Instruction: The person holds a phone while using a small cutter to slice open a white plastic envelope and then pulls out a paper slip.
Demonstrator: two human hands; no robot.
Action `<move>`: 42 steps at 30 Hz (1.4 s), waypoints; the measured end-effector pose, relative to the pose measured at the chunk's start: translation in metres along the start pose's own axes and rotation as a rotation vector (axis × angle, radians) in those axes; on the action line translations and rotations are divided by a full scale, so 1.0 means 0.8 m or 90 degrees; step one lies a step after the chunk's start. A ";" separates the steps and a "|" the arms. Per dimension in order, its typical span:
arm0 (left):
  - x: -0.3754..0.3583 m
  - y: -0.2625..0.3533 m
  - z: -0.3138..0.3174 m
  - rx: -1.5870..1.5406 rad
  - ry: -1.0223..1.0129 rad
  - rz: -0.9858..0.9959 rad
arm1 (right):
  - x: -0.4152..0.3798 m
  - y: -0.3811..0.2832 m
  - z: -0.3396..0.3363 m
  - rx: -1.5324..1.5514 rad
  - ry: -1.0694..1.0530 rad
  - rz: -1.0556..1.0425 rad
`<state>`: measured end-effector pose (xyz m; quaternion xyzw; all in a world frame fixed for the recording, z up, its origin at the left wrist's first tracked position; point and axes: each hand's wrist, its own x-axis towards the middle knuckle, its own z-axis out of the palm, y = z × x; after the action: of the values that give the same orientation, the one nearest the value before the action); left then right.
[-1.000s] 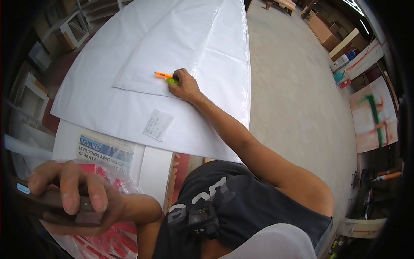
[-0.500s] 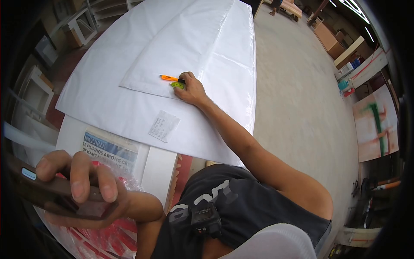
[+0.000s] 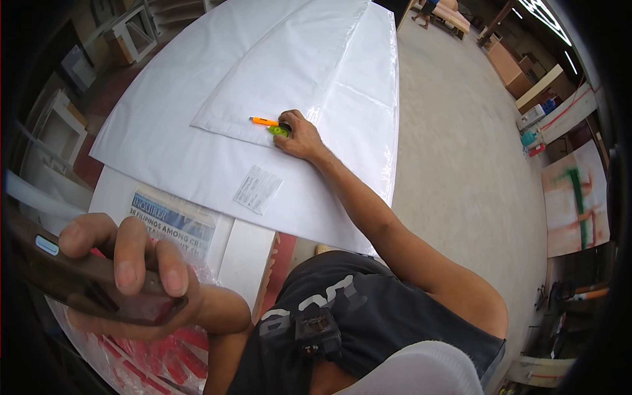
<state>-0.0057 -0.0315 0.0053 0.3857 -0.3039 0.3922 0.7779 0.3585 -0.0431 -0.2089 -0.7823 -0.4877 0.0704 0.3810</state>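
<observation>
Close to the camera at the lower left, my left hand (image 3: 135,270) is closed around a dark smartphone (image 3: 72,283), its fingers curled over the upper edge. My right hand (image 3: 301,136) rests on a white sheet (image 3: 171,125) with its fingers curled. From its grip stick out an orange, pen-like tool (image 3: 264,122) with a dark end and a small green object (image 3: 279,131), whose kind I cannot make out. A folded flap of the white sheet lies under this hand. Nearer to me, a small paper slip with writing (image 3: 258,189) lies on the sheet.
A newspaper (image 3: 174,220) and red-and-clear plastic wrapping (image 3: 155,359) lie at the near left. White frames (image 3: 62,135) and shelving stand along the left. Concrete floor (image 3: 461,151) runs along the right, with a painted panel (image 3: 577,194) beyond. Another person's legs (image 3: 422,16) show far back.
The whole view has shifted slightly, with the sheet and my right hand appearing a little farther right. Both hands keep their hold; the phone appears slightly lower and more tilted.
</observation>
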 end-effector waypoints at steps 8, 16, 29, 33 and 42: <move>0.010 0.019 0.000 0.018 -0.022 -0.103 | 0.004 0.010 0.012 -0.016 0.045 -0.038; 0.007 0.009 0.000 0.037 -0.005 -0.036 | 0.001 -0.006 -0.001 -0.022 0.003 -0.012; 0.010 0.016 -0.009 0.011 -0.055 -0.063 | 0.002 -0.002 0.006 -0.026 0.055 0.021; 0.009 0.014 -0.008 0.014 -0.046 -0.045 | 0.004 0.001 0.008 -0.031 0.067 0.013; 0.006 0.011 -0.011 0.037 -0.052 -0.022 | 0.005 0.002 0.004 -0.009 0.032 0.004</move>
<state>-0.0090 -0.0188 0.0079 0.4288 -0.3175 0.3712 0.7600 0.3605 -0.0384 -0.2114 -0.7881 -0.4759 0.0483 0.3874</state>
